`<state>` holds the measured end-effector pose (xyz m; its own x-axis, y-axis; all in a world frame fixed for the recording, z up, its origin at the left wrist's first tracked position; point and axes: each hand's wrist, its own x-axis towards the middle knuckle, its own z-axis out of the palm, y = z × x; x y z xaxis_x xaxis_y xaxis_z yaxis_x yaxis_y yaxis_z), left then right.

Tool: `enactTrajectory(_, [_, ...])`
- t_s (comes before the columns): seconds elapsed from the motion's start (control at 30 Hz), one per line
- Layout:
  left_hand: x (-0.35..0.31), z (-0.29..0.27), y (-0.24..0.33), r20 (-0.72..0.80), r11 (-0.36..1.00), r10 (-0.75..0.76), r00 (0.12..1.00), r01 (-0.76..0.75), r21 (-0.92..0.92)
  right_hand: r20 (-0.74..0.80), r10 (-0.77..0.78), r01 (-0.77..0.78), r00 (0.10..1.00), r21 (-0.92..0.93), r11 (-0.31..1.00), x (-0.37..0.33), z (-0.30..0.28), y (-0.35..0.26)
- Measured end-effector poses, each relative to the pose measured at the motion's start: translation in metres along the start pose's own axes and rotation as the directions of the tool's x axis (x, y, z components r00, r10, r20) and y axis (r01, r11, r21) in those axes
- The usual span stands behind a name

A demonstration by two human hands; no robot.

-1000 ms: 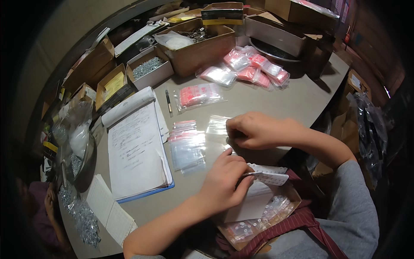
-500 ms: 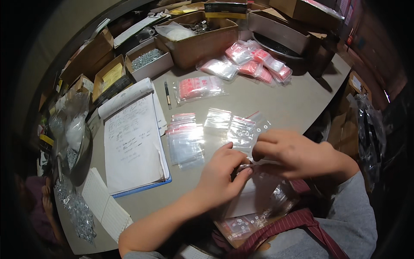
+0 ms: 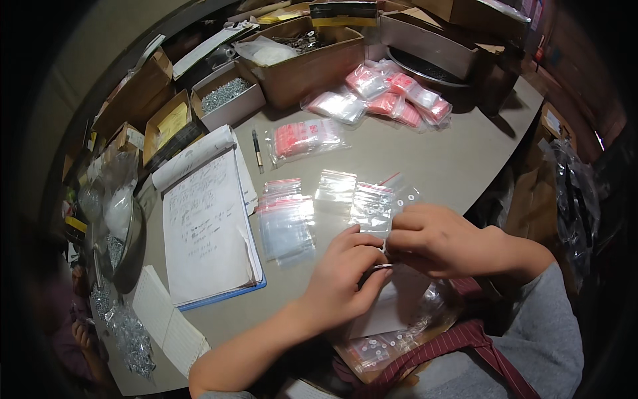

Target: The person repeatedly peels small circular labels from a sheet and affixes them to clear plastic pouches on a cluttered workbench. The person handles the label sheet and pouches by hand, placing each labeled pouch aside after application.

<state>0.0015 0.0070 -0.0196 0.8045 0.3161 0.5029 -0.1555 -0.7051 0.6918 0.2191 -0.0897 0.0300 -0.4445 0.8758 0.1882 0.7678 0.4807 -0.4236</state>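
My left hand [image 3: 349,272] and my right hand [image 3: 435,241] meet over the table's near edge, fingers closed. Between my left thumb and forefinger is a thin, pale-edged piece [image 3: 381,266], too hidden to name. The fingers of my right hand press together right beside it; what they grip is hidden. Just beyond them lie a clear zip bag [image 3: 371,207] with small white rings and another clear bag [image 3: 335,189]. Farther left is a fanned stack of red-edged zip bags [image 3: 286,229]. Below my hands, a white panel [image 3: 382,316] and bags with white rings [image 3: 372,352] rest on cardboard.
An open notebook [image 3: 206,226] and a pen [image 3: 257,151] lie left of the bags. Packs of red-edged bags [image 3: 399,96] are piled farther back. Boxes of metal parts [image 3: 226,96] line the far side. At the left edge, another person's hand [image 3: 83,334] shows near bagged screws [image 3: 129,339].
My hands stay together at nearly the same place. My right fingers have drawn in closer to my left hand, and the pale edge at my left thumb shows more. The view has shifted slightly.
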Motion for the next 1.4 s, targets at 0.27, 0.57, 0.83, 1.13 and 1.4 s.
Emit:
enactTrajectory(0.27, [0.002, -0.002, 0.002, -0.001, 0.999, -0.027, 1.000, 0.027, 0.034, -0.028, 0.258, -0.241, 0.966, 0.274, 0.931, 0.065, -0.023, 0.041])
enactTrajectory(0.57, [-0.004, 0.001, 0.001, 0.031, 0.993, 0.035, 0.999, -0.039, 0.111, 0.122, 0.276, -0.286, 0.953, 0.076, 0.955, 0.133, 0.003, 0.057])
enactTrajectory(0.83, [-0.004, -0.001, 0.006, 0.058, 0.994, 0.090, 0.994, -0.093, 0.064, 0.131, 0.375, -0.380, 0.918, 0.013, 0.925, 0.103, -0.019, 0.093])
enactTrajectory(1.13, [0.002, -0.025, 0.023, 0.126, 0.958, 0.011, 0.992, 0.025, -0.285, -0.125, -0.146, 0.152, 0.981, 0.044, 0.987, 0.050, 0.018, 0.115])
enactTrajectory(1.4, [-0.005, -0.071, 0.035, -0.234, 0.806, -0.340, 0.911, 0.154, -0.572, -0.034, -0.254, 0.226, 0.967, 0.583, 0.780, -0.005, 0.052, 0.045])
